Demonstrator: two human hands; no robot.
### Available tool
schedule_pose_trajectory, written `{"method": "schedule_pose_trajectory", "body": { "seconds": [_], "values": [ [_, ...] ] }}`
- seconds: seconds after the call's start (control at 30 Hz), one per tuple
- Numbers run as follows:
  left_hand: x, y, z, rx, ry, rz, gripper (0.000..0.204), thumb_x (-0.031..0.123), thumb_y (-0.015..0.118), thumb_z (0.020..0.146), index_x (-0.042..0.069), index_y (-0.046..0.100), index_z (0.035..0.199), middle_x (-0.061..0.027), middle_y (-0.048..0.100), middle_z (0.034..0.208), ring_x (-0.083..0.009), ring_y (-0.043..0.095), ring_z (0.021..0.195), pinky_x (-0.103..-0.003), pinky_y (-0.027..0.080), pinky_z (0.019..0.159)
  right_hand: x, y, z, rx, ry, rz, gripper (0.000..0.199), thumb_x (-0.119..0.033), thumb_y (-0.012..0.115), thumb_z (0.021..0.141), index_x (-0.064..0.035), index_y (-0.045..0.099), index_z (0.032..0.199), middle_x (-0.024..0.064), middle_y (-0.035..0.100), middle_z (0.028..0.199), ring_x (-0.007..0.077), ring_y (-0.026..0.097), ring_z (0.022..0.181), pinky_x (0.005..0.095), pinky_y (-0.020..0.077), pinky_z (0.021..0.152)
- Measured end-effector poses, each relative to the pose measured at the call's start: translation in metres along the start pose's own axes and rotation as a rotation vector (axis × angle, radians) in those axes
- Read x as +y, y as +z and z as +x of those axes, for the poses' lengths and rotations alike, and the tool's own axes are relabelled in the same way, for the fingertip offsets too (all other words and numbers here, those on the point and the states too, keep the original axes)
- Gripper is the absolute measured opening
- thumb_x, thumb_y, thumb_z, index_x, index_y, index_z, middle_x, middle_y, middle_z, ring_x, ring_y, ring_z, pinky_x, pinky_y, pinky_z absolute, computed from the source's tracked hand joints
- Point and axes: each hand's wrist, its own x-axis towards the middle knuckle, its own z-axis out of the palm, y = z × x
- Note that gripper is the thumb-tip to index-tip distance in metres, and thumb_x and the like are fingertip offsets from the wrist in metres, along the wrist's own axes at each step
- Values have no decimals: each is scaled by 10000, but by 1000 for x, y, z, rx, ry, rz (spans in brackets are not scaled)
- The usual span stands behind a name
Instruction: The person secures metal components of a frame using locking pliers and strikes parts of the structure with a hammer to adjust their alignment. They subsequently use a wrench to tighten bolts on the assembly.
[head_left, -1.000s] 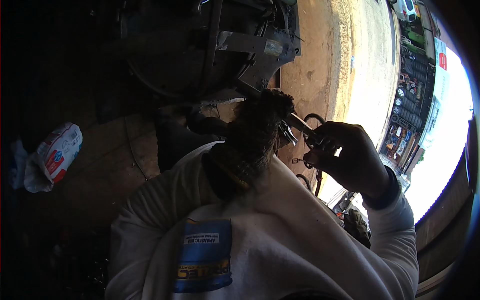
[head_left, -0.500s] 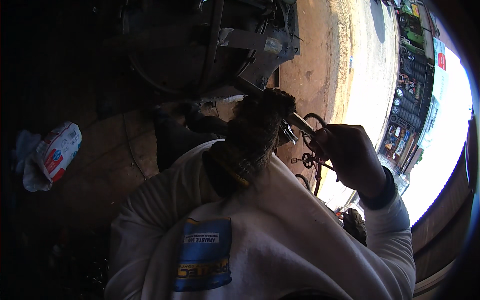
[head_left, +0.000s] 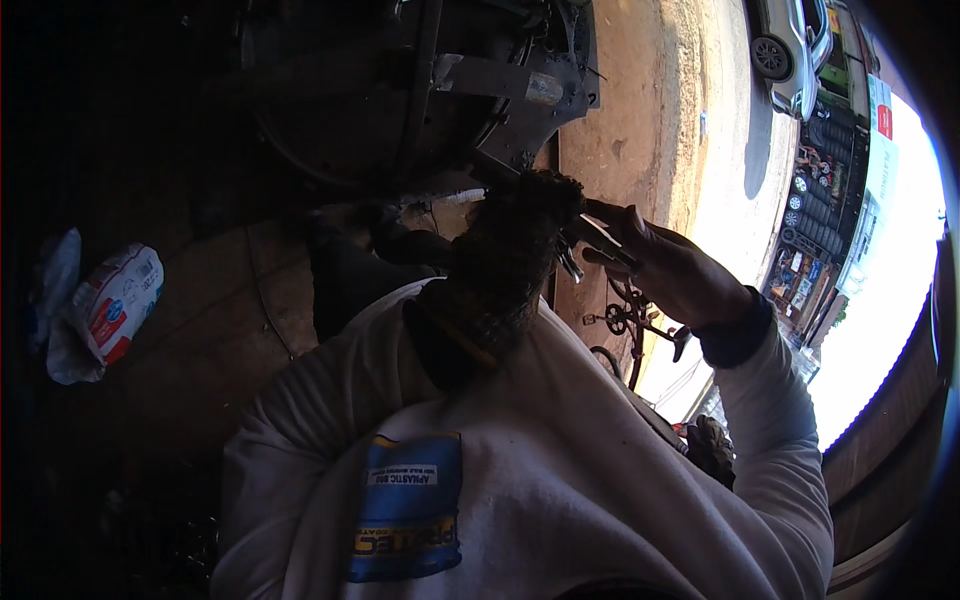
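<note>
Right of centre in the frame, a raised hand curls its fingers around a slim dark metal tool, pinching it against a rough, knitted-looking dark cap at mid-frame. A white sweatshirt with a blue patch fills the lower frame; a crumpled plastic bag lies left.

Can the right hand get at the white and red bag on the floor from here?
Probably not. The right hand is closed on a metal tool at the dark bristly bundle, far right, while the bag lies far left, beyond the white sweatshirt.
</note>
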Motion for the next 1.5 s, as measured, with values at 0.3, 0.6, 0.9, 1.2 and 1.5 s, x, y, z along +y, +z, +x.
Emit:
{"method": "schedule_pose_trajectory", "body": {
  "seconds": [0.3, 0.6, 0.9, 1.2, 1.5],
  "values": [
    [-17, 9, -9, -24, -352, -553, 305, 221, 434, 1013, 34, 506, 1243, -131, 568, 1162, -171, 568, 1102, -298, 488, 947, 13, 1, 28, -248, -24, 96, 711, -354, 511, 972, -32, 164, 1502, 115, 238, 1543, 221, 250, 1414, 370, 221, 1138],
    [17, -14, 11, -215, -551, -698, 288, 214, 467, 1007, 2, 536, 1188, -139, 620, 1072, -196, 636, 979, -286, 537, 850, -14, 3, 13, -220, 119, 33, 651, -386, 548, 926, -89, 309, 1454, 93, 371, 1439, 201, 537, 1071, 344, 421, 930],
    [-5, 5, 14, -95, -187, -469, 202, 70, 488, 949, 56, 568, 1134, -63, 612, 975, -155, 623, 870, -282, 514, 739, -22, -6, 20, -293, 85, 70, 357, -232, 552, 960, 1, 524, 1230, 29, 621, 915, 106, 592, 851, 263, 461, 746],
    [5, 8, 12, 18, -432, -598, 220, 199, 553, 942, 49, 596, 1098, -69, 632, 930, -173, 638, 832, -310, 523, 724, -38, -8, 22, -331, 48, -265, 386, -208, 534, 942, -59, 504, 1298, 33, 589, 1087, 133, 559, 894, 300, 460, 768],
    [5, 6, 12, 29, -407, -596, 287, 294, 539, 959, 25, 605, 1035, -120, 639, 914, -221, 645, 882, -369, 515, 805, -46, 5, 20, -238, 152, -89, 488, -226, 550, 942, -3, 428, 1359, 30, 625, 974, 94, 554, 831, 248, 432, 755]
  ]
}}
